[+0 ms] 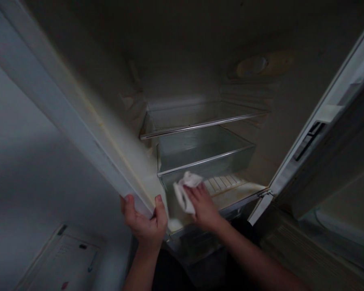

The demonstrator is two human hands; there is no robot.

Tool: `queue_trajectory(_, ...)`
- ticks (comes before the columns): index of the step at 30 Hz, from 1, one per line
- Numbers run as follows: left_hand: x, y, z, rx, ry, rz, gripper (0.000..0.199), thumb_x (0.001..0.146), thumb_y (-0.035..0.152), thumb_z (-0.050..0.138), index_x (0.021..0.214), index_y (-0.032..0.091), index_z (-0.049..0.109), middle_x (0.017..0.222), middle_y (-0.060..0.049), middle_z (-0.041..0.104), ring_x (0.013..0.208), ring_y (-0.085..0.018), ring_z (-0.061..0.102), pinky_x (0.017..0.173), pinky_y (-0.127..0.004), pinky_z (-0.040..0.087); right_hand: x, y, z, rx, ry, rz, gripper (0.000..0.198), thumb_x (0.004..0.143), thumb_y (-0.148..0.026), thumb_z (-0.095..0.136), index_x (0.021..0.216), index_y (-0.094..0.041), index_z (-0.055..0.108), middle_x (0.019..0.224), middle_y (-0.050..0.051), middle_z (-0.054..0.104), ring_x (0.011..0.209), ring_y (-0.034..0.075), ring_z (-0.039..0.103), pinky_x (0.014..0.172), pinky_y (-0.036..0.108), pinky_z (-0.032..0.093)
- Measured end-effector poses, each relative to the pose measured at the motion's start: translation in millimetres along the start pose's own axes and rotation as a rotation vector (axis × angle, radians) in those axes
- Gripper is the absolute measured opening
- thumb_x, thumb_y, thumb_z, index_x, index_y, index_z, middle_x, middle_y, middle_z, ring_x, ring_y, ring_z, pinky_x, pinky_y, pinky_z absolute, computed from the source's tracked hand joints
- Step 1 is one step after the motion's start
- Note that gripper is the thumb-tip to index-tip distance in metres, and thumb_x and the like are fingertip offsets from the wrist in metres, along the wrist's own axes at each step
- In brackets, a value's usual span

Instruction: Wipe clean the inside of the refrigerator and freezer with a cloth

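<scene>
I see an opened, dim refrigerator [182,97] in front of me. My left hand [147,222] grips the lower end of a long white panel [121,178] on its left side, thumb on one face and fingers round the other. In my right hand [204,208] is a crumpled white cloth [185,194], held low inside the compartment, close to the front of the lower glass shelf [200,163]. The cloth is slightly blurred, and I cannot tell whether it touches a surface. Part of the right fingers is hidden behind it.
An upper glass shelf [206,124] with a shiny front rim spans the compartment. A yellowish lamp housing [265,64] is on the right wall. A white hinge bracket [261,208] sticks out at the lower right. A flat white cover [63,258] lies at lower left.
</scene>
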State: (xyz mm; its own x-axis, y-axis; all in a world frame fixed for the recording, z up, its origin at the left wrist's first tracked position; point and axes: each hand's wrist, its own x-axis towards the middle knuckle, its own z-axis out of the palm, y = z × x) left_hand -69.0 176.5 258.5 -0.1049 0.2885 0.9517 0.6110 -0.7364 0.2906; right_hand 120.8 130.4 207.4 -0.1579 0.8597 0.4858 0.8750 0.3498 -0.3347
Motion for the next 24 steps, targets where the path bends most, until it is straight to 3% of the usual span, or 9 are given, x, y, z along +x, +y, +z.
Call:
queue_trajectory(2, -0.2, -0.2, -0.1, 0.011, 0.022, -0.034, 0.083, 0.075, 0.025, 0.078, 0.141, 0.014, 0.028, 0.142, -0.024, 0.039, 0.149, -0.035, 0.030, 0.121, -0.058, 0.032, -6.6, -28.4, 17.8, 0.007, -0.218, -0.154, 0.080, 0.084, -0.040, 0.065, 0.154, -0.009, 0.042, 0.157, 0.020, 0.039, 0.148, 0.036, 0.032, 0.128, 0.053, 0.021)
queue_trajectory(5, 0.1, -1.0, -0.5, 0.037, 0.043, 0.015, 0.084, 0.076, 0.024, 0.078, 0.142, 0.013, 0.029, 0.142, -0.023, 0.039, 0.149, -0.036, 0.030, 0.124, -0.061, 0.022, -7.5, -45.9, 35.1, -0.022, -0.277, -0.188, 0.083, 0.086, -0.052, 0.064, 0.147, 0.001, 0.048, 0.149, 0.026, 0.045, 0.140, 0.038, 0.041, 0.125, 0.051, 0.027)
queue_trajectory(9, -0.8, -4.8, -1.5, 0.037, 0.017, 0.004, 0.087, 0.074, 0.025, 0.078, 0.143, 0.013, 0.026, 0.142, -0.023, 0.037, 0.148, -0.036, 0.030, 0.124, -0.061, 0.020, -1.0, -24.1, 24.8, 0.015, -0.264, -0.207, 0.077, 0.092, -0.059, 0.057, 0.147, -0.005, 0.050, 0.148, 0.020, 0.049, 0.140, 0.035, 0.042, 0.123, 0.049, 0.031)
queue_trajectory(12, -1.4, -7.6, -1.5, 0.027, 0.008, -0.047, 0.088, 0.072, 0.028, 0.080, 0.141, 0.013, 0.027, 0.142, -0.023, 0.037, 0.149, -0.038, 0.027, 0.124, -0.062, 0.018, -2.6, 2.7, 4.9, 0.076, -0.259, -0.173, 0.063, 0.094, -0.047, 0.059, 0.145, -0.012, 0.053, 0.148, 0.016, 0.051, 0.140, 0.031, 0.043, 0.123, 0.047, 0.031)
queue_trajectory(16, 1.6, -5.5, -1.0, 0.060, 0.018, 0.099, 0.093, 0.074, 0.021, 0.077, 0.149, 0.012, 0.023, 0.145, -0.023, 0.035, 0.148, -0.036, 0.030, 0.124, -0.061, 0.020, -15.4, 17.6, -0.8, 0.231, -0.108, -0.007, 0.055, 0.099, -0.035, 0.051, 0.151, -0.020, 0.047, 0.150, 0.011, 0.049, 0.141, 0.025, 0.043, 0.122, 0.043, 0.033)
queue_trajectory(19, 3.6, -1.8, -0.6, 0.057, 0.029, 0.133, 0.095, 0.074, 0.018, 0.076, 0.151, 0.013, 0.022, 0.146, -0.022, 0.035, 0.147, -0.036, 0.032, 0.124, -0.060, 0.021, -18.1, 7.7, 8.9, 0.346, 0.160, 0.263, 0.056, 0.106, -0.029, 0.022, 0.161, -0.020, 0.027, 0.148, 0.013, 0.050, 0.142, 0.022, 0.043, 0.116, 0.043, 0.042)
queue_trajectory(21, 2.9, -1.0, -0.2, 0.047, 0.030, 0.105, 0.093, 0.073, 0.019, 0.077, 0.150, 0.013, 0.023, 0.146, -0.022, 0.035, 0.147, -0.036, 0.032, 0.124, -0.061, 0.020, -8.5, -3.5, 10.9, 0.317, 0.311, 0.375, 0.060, 0.105, -0.029, 0.016, 0.164, -0.018, 0.017, 0.147, 0.016, 0.049, 0.144, 0.025, 0.040, 0.115, 0.048, 0.042)
queue_trajectory(22, 2.0, -1.2, 0.1, 0.040, 0.030, 0.076, 0.092, 0.073, 0.021, 0.077, 0.148, 0.013, 0.024, 0.145, -0.023, 0.035, 0.147, -0.036, 0.031, 0.124, -0.061, 0.021, 0.5, -9.1, 9.5, 0.262, 0.326, 0.354, 0.062, 0.105, -0.033, 0.022, 0.164, -0.018, 0.016, 0.147, 0.017, 0.048, 0.146, 0.028, 0.037, 0.117, 0.051, 0.038)
queue_trajectory(24, -0.2, -2.7, 0.9, 0.026, 0.033, 0.001, 0.087, 0.074, 0.026, 0.077, 0.143, 0.013, 0.027, 0.143, -0.023, 0.036, 0.148, -0.037, 0.029, 0.123, -0.062, 0.021, 24.4, -18.9, 5.0, 0.108, 0.231, 0.174, 0.074, 0.099, -0.046, 0.044, 0.164, -0.019, 0.021, 0.150, 0.018, 0.044, 0.146, 0.037, 0.032, 0.121, 0.060, 0.026)
